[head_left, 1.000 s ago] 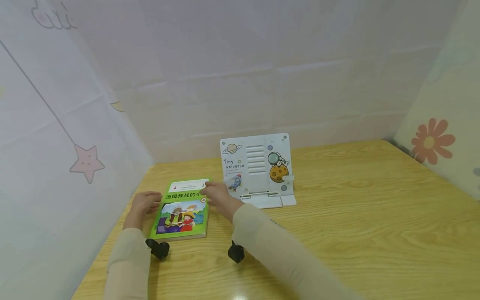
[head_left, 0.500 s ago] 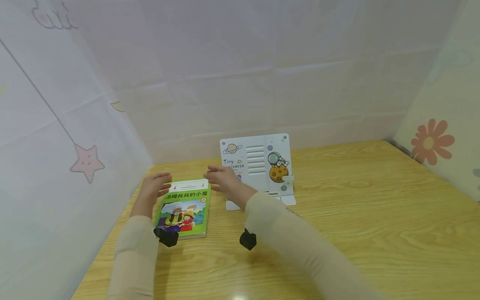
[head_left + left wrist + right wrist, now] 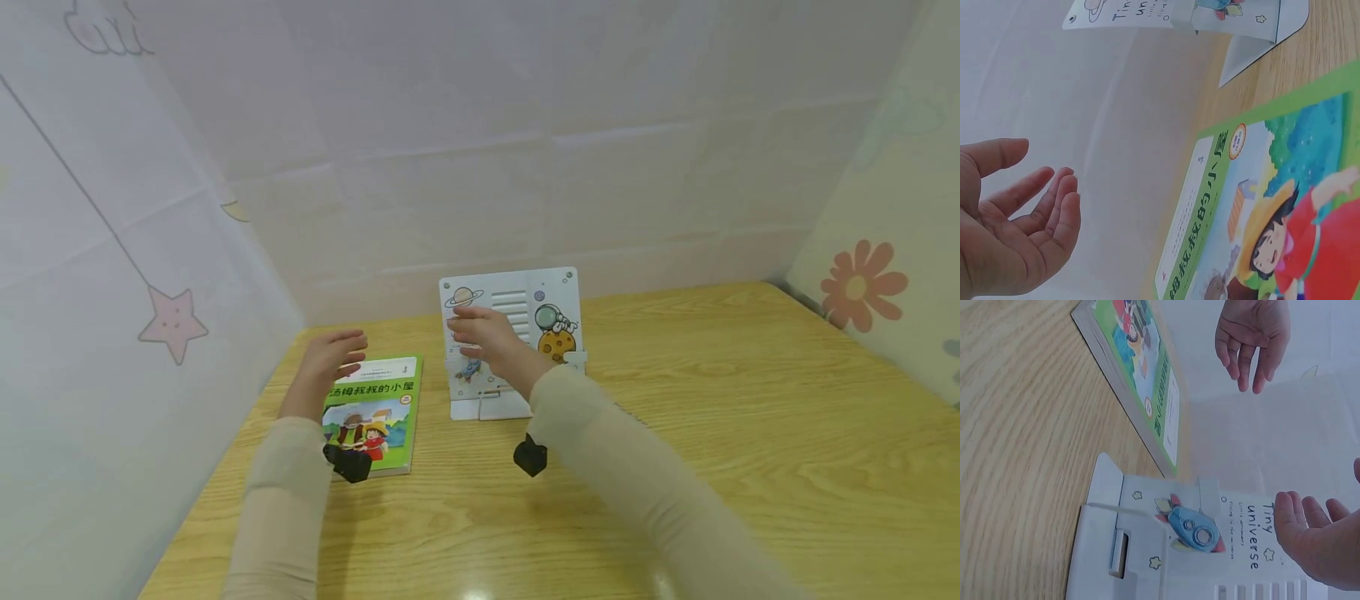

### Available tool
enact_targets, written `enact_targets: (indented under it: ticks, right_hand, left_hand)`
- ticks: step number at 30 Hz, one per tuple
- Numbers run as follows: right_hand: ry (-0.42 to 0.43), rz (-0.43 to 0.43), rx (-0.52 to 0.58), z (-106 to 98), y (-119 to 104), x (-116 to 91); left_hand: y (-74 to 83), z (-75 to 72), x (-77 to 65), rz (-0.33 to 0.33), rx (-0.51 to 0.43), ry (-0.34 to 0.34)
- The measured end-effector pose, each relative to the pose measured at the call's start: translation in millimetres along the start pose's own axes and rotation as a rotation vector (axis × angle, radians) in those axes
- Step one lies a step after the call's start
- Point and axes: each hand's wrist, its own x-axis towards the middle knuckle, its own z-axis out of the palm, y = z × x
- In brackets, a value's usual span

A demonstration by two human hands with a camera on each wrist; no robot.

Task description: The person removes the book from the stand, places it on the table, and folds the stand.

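A green picture book (image 3: pixel 375 417) lies flat on the table, its cover up. Over its left part hovers my left hand (image 3: pixel 322 371), loosely bent and holding nothing; the left wrist view shows that hand (image 3: pixel 1029 225) apart from the cover. Right of the book stands a white book stand (image 3: pixel 517 292) printed with planets, an astronaut and a rocket. My right hand (image 3: pixel 498 346) is raised in front of it and hides part of its face. In the right wrist view, that hand (image 3: pixel 1322 540) has relaxed fingers with nothing in them.
The wooden table (image 3: pixel 735 417) stretches to the right and front. A pale cloth wall (image 3: pixel 360 208) rises behind it, and more printed cloth hangs at both sides. A black wrist camera (image 3: pixel 348 462) sits at the left sleeve, another (image 3: pixel 530 456) at the right.
Both hands have risen off the book's sides and shifted right and away from me. The right hand has come in front of the stand. Book and stand stay where they were.
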Motion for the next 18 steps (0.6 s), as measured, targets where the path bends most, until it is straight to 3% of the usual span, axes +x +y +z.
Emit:
enact_targets:
  ticks: [11, 18]
  right_hand:
    - [0.008, -0.053, -0.01, -38, -19, -5]
    - [0.028, -0.095, -0.035, -59, -27, -10]
  left_hand:
    - [14.0, 23.6, 0.7, 0.027, -0.055, -0.047]
    - [16.9, 41.2, 1.1, 0.034, -0.119, -0.029]
